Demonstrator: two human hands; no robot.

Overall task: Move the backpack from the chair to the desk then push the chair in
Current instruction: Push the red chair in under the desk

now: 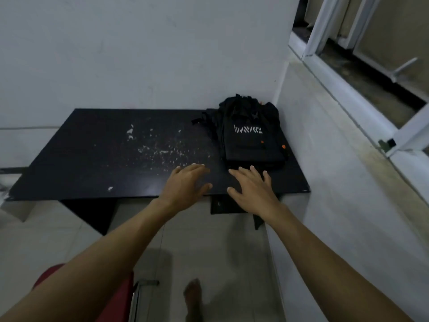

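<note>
The black backpack [251, 133] lies flat on the worktop [92, 159], at its right rear corner. Left hand [185, 184] and right hand [253, 189] hover spread and empty. The red chair [116, 296] probably slides easily; push at its backrest.

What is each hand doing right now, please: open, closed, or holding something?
Left hand: open, fingers spread, holding nothing, over the black desk.
Right hand: open, empty, just short of the black backpack lying on the desk.
</note>
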